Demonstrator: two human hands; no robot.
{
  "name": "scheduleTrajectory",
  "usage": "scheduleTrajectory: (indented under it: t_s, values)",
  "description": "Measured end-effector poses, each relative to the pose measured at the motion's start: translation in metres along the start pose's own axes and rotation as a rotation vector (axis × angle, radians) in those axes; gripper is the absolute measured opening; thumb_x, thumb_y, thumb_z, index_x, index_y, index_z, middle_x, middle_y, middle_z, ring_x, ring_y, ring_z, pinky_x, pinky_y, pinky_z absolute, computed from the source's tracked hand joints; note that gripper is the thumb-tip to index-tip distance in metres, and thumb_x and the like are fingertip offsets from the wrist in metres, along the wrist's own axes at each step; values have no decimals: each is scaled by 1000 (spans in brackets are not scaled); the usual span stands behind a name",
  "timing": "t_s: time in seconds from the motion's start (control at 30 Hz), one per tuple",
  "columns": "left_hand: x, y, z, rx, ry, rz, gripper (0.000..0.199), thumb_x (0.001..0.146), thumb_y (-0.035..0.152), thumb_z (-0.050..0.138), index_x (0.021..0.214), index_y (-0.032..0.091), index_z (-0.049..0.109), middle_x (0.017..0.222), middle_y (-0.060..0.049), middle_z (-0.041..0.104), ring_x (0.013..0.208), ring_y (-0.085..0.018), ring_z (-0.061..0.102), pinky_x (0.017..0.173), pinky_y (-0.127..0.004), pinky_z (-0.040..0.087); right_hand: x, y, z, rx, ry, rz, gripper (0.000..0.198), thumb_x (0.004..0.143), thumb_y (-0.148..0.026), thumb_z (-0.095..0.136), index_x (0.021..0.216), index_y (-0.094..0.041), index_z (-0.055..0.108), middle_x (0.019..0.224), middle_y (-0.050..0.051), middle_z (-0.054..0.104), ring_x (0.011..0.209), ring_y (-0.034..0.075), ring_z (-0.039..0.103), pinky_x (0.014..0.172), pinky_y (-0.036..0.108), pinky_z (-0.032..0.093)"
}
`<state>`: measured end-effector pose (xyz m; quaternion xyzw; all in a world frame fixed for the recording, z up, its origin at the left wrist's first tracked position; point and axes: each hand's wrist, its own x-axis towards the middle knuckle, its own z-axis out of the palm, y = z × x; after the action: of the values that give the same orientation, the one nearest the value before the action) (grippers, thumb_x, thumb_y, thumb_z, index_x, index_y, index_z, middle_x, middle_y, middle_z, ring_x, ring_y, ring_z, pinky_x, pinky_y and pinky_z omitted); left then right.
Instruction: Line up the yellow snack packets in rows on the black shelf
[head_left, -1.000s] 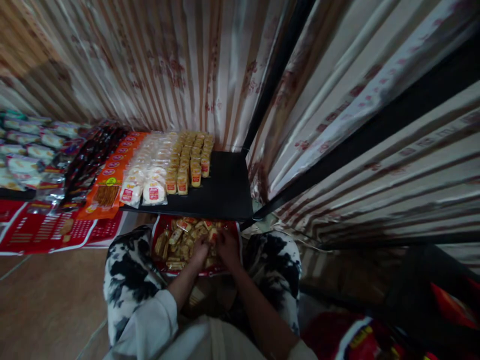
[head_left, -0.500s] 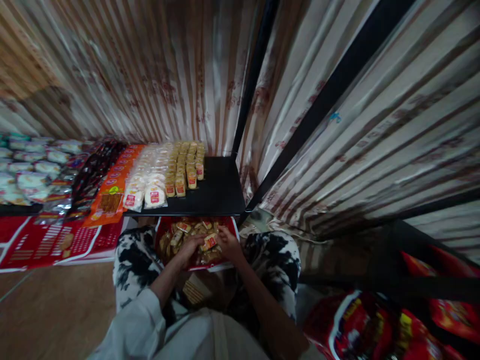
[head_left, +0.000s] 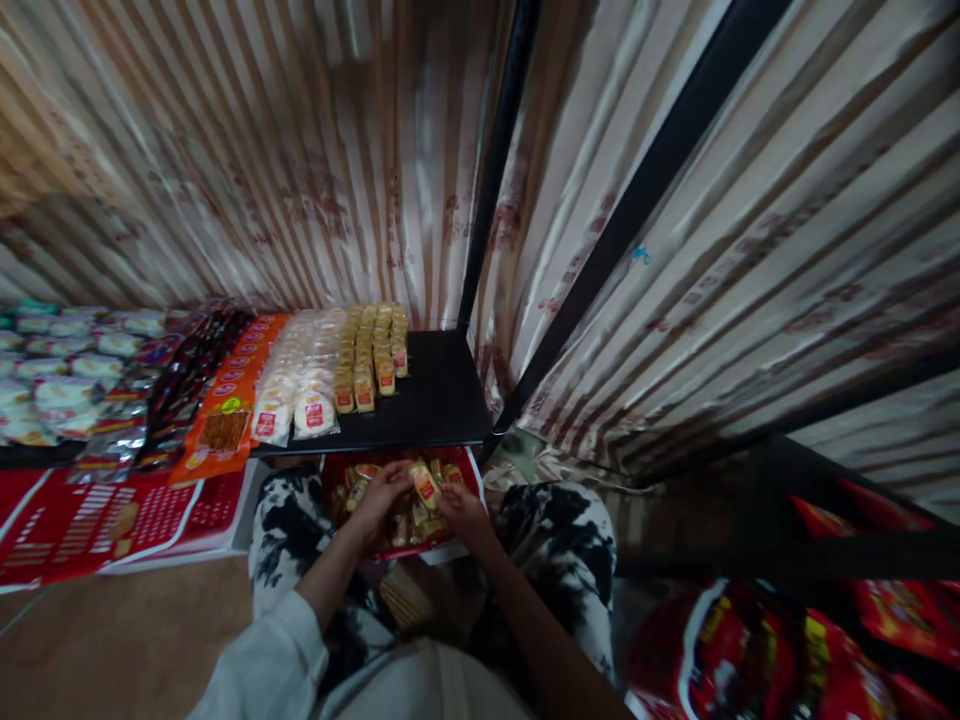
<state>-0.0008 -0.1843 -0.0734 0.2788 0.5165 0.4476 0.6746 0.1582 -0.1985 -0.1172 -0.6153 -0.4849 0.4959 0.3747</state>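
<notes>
Over a red box [head_left: 474, 478] between my knees, both hands hold one small wrapped snack packet [head_left: 425, 485] with a red and yellow label. My left hand [head_left: 384, 496] pinches its upper left side. At its lower right, the fingers of my right hand [head_left: 463, 510] are closed on the edge. More gold-wrapped snack packets [head_left: 405, 528] lie loose in the box beneath my hands. On the black shelf [head_left: 439, 395] just beyond, similar gold packets [head_left: 364, 385] stand in rows.
Left of the gold packets lie white round packets [head_left: 313, 408], orange bags [head_left: 225, 420] and dark packs [head_left: 180, 390]. Black shelf posts [head_left: 501, 150] rise before a striped curtain [head_left: 337, 150]. Red bags [head_left: 750, 650] sit at the lower right.
The packet between my hands has turned so that its label slants down to the right. The view has tilted up slightly, so the shelf and box appear lower.
</notes>
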Motion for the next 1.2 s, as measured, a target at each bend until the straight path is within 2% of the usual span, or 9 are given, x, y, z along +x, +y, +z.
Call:
scheduleTrajectory:
  t_s: [0.17, 0.33, 0.5, 0.63, 0.73, 0.83, 0.93, 1.07, 1.2]
  values:
    - [5, 16, 2, 108, -13, 59, 30, 60, 21, 68, 89, 16, 66, 76, -1, 67, 68, -12, 59, 64, -21, 43, 7, -25, -4, -201, 48, -198, 32, 71, -33, 57, 100, -21, 62, 91, 6, 69, 82, 21, 65, 78, 34, 51]
    - [18, 40, 11, 219, -17, 182, 32, 59, 20, 68, 91, 15, 66, 78, -2, 68, 73, -14, 60, 70, -24, 46, 23, -55, -6, -134, -62, -271, 30, 73, -32, 57, 100, -21, 65, 91, 5, 70, 81, 20, 65, 76, 32, 52]
    - [37, 58, 27, 205, 96, 267, 35, 63, 21, 65, 97, 14, 62, 81, -4, 67, 65, -12, 60, 63, -24, 49, 44, -78, -6, -29, 24, -280, 28, 73, -32, 58, 98, -20, 64, 85, 4, 70, 74, 18, 64, 70, 31, 53]
    - [46, 63, 40, 287, 219, 490, 33, 72, 21, 58, 103, 14, 59, 101, -10, 64, 86, -15, 62, 78, -28, 51, 71, -94, -1, -13, 141, -309, 29, 71, -32, 59, 97, -20, 63, 83, 4, 68, 72, 17, 63, 67, 29, 53]
    - [50, 65, 47, 422, 309, 608, 33, 76, 22, 52, 107, 14, 59, 117, -13, 57, 108, -20, 55, 92, -34, 46, 96, -105, 5, -26, 224, -334, 29, 72, -33, 57, 97, -19, 61, 86, 4, 66, 76, 17, 62, 69, 29, 52]
    - [59, 66, 51, 511, 328, 600, 34, 79, 22, 46, 110, 14, 59, 126, -13, 54, 120, -21, 47, 104, -38, 35, 124, -115, 13, -64, 277, -357, 29, 73, -31, 55, 98, -19, 59, 88, 4, 65, 79, 17, 61, 74, 30, 51]
    - [75, 69, 52, 526, 302, 521, 39, 82, 24, 43, 118, 12, 55, 132, -12, 50, 126, -20, 42, 110, -37, 26, 148, -121, 21, -121, 292, -364, 27, 73, -30, 55, 97, -19, 59, 88, 4, 65, 79, 17, 61, 76, 31, 50]
    - [94, 75, 51, 516, 312, 413, 46, 83, 25, 42, 126, 11, 48, 141, -12, 41, 132, -19, 33, 113, -36, 20, 172, -123, 32, -174, 289, -365, 25, 74, -28, 55, 96, -19, 58, 87, 4, 65, 78, 17, 62, 75, 30, 49]
    - [102, 77, 49, 525, 310, 400, 49, 83, 25, 40, 131, 11, 44, 143, -10, 38, 134, -19, 30, 114, -36, 18, 186, -124, 38, -217, 269, -374, 23, 74, -28, 55, 95, -18, 58, 87, 5, 65, 77, 17, 62, 73, 30, 49]
